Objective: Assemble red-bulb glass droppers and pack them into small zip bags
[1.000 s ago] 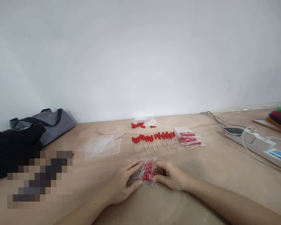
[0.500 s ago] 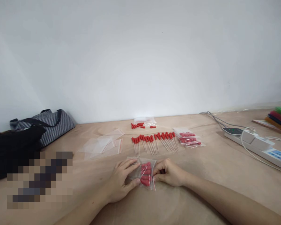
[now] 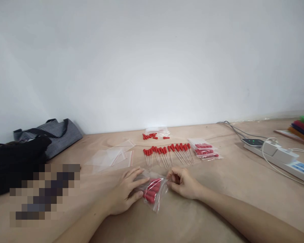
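A clear zip bag [image 3: 157, 199] with several red-bulbed droppers [image 3: 152, 191] in it lies tilted on the table in front of me. My left hand [image 3: 129, 189] rests over the bag's left part, fingers stretched out and spread, the thumb beside the lowest bulb. At the bag's upper right corner, the curled fingers of my right hand [image 3: 179, 182] pinch its edge. The droppers' tubes are hidden under my left hand. Just beyond the bag, loose droppers [image 3: 164, 155] with red bulbs and thin clear tubes lie in a row.
Flat clear zip bags [image 3: 108, 157] lie left of the row. Filled bags [image 3: 205, 149] are stacked to its right. Small red bulbs [image 3: 148, 136] lie near the wall beside another bag [image 3: 157, 130]. A power strip [image 3: 281, 158] with cables stands right; a striped bag [image 3: 63, 135] sits left.
The bag has turned, its right edge now slanting down to the left, and the red bulbs have shifted left and lower. My left hand has moved slightly left; my right hand still pinches the edge.
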`<action>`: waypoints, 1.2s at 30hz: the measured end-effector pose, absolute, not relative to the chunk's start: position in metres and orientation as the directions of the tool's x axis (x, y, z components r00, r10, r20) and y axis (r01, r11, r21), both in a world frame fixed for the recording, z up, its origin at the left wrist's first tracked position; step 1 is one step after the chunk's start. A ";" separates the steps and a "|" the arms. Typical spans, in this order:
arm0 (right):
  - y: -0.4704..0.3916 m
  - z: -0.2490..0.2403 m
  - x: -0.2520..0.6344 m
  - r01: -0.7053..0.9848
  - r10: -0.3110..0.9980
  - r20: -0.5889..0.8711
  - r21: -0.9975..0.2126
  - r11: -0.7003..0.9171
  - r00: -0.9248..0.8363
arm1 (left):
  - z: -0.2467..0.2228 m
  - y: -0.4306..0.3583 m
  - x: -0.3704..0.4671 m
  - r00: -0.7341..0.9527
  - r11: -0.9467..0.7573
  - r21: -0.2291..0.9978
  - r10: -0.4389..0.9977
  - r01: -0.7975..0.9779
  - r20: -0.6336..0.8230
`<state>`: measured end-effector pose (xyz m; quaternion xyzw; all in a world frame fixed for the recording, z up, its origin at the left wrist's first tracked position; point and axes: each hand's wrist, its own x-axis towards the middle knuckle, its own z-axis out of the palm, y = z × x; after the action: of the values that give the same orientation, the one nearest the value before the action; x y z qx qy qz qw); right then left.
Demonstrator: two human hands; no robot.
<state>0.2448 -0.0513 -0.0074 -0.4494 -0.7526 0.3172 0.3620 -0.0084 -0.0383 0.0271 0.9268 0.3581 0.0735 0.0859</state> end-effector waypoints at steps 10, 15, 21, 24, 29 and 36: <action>-0.040 -0.007 0.234 0.625 0.721 0.429 -0.367 0.689 -0.544 | 0.015 -0.037 -0.014 0.582 -0.758 0.177 0.608 0.628 0.540; -0.033 -0.007 0.220 0.590 0.683 0.447 -0.351 0.727 -0.577 | 0.017 -0.047 -0.014 0.710 -0.855 0.114 0.488 0.507 0.507; -0.030 -0.008 0.229 0.572 0.662 0.459 -0.338 0.747 -0.593 | 0.018 -0.033 -0.021 0.750 -0.883 -0.154 0.271 0.443 0.603; -0.029 -0.010 0.235 0.586 0.639 0.495 -0.282 0.759 -0.589 | 0.014 -0.031 -0.019 0.765 -0.857 -0.264 0.206 0.442 0.610; -0.027 -0.013 0.235 0.593 0.564 0.562 -0.153 0.790 -0.606 | 0.004 -0.030 -0.020 0.775 -0.817 -0.345 0.181 0.461 0.606; -0.021 -0.016 0.227 0.623 0.386 0.692 0.117 0.774 -0.610 | 0.006 -0.026 -0.018 0.722 -0.823 -0.266 0.228 0.501 0.654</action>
<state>0.2266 -0.0213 -0.0163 -0.2867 -0.8798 -0.1758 0.3360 -0.0179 -0.0255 0.0057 0.9019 0.2020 0.3136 -0.2179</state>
